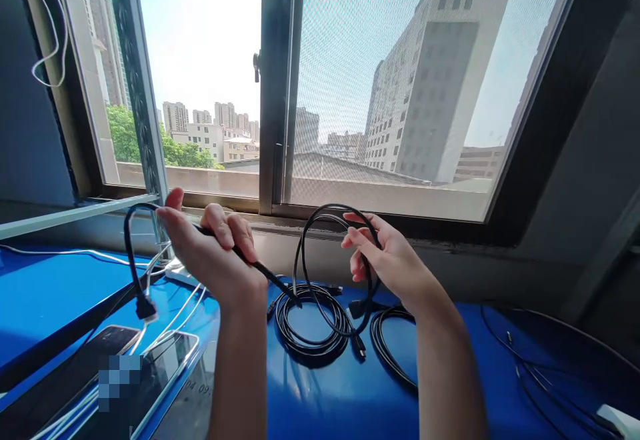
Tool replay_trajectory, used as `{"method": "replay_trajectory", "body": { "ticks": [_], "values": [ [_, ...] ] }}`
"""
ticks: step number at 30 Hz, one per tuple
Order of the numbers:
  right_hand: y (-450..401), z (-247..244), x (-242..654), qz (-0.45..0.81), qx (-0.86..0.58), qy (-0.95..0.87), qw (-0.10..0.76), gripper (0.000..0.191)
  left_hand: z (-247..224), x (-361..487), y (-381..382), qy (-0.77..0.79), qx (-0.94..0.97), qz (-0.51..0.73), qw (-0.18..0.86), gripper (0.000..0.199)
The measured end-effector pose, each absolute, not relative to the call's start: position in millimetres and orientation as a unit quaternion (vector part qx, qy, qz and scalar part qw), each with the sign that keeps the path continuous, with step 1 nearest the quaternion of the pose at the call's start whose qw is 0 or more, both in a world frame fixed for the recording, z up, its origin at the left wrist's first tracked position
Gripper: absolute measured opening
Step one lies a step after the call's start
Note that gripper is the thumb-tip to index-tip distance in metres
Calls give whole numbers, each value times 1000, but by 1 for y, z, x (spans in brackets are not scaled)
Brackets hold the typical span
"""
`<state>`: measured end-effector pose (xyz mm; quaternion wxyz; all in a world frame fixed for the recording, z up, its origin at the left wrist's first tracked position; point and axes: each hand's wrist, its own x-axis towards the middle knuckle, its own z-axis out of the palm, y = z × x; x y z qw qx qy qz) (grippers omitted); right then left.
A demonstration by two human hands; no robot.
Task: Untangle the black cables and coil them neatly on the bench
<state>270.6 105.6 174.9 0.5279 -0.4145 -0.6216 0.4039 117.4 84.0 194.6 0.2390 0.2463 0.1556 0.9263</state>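
Note:
A black cable (266, 271) runs through the curled fingers of my left hand (215, 247). Its near end bends over my thumb side and hangs down to a plug (146, 308) on the left. My right hand (383, 243) pinches loose loops of black cable (299, 253), raised above the table. Below the loops, a coiled black cable (311, 353) lies on the blue table, with a connector (359, 348) at its right side. A second coil (385, 353) lies partly hidden behind my right forearm. Whether the held loops join the cable in my left hand, I cannot tell.
Phones (167, 373) with white cables lie on the blue table (310, 407) at the left. A white power strip (183, 272) sits behind my left wrist. Thin black cables (537, 377) and a white block (620, 420) are at the right. A metal post (143, 93) stands before the window.

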Motion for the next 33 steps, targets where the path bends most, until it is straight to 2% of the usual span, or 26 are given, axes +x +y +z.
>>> {"method": "replay_trajectory", "body": {
  "ticks": [3, 7, 10, 14, 17, 20, 24, 29, 33],
  "values": [
    [113, 173, 271, 337, -400, -615, 590, 33, 197, 121, 88, 177, 279, 885, 327, 28],
    [114, 174, 271, 225, -385, -632, 635, 46, 196, 130, 95, 260, 403, 773, 415, 41],
    [108, 175, 269, 188, -372, -671, 614, 62, 192, 139, 101, 339, 471, 690, 433, 45],
    [99, 173, 269, 190, -337, -747, 541, 83, 183, 148, 110, 386, 529, 621, 432, 47],
    [99, 170, 273, 171, -360, -763, 510, 66, 175, 147, 119, 396, 578, 588, 403, 58],
    [103, 168, 279, 147, -365, -756, 523, 48, 172, 139, 125, 404, 623, 541, 394, 67],
    [109, 167, 285, 61, -382, -724, 571, 40, 174, 128, 121, 378, 658, 518, 395, 61],
    [109, 172, 294, -11, -380, -703, 601, 31, 177, 121, 115, 301, 653, 649, 250, 33],
    [103, 176, 301, -67, -362, -686, 627, 27, 172, 122, 122, 352, 639, 671, 133, 41]
  ]
}}
